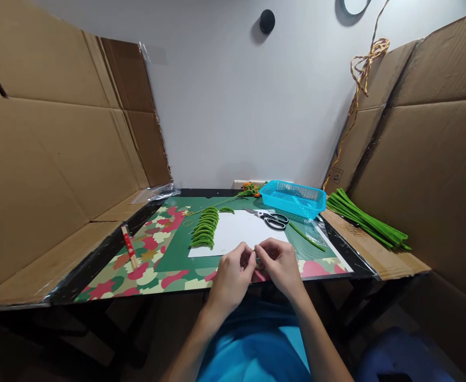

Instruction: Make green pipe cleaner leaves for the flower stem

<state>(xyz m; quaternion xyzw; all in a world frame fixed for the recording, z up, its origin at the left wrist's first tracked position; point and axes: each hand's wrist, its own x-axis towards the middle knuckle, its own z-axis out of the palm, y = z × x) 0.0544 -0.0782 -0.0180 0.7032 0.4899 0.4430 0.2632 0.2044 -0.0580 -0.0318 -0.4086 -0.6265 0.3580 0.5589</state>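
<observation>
My left hand (236, 268) and my right hand (278, 263) meet at the front edge of the table, fingertips pinched close together. Whatever lies between them is mostly hidden; only a tiny dark bit shows. Just beyond my hands is a white sheet of paper (238, 231). A row of curved, fuzzy green pieces (205, 228) lies along its left side, with one more curved piece (227, 210) at the back. Black-handled scissors (275, 220) rest on the paper's right part. A single straight green pipe cleaner (306, 236) lies to their right.
A blue plastic basket (292, 199) stands at the back right. Beside it, green pipe cleaners (366, 220) lie bundled on cardboard. An orange-and-green flower stem (251, 189) is at the back. Chopsticks in a red wrapper (129, 245) lie left. Cardboard walls (435, 143) flank the table.
</observation>
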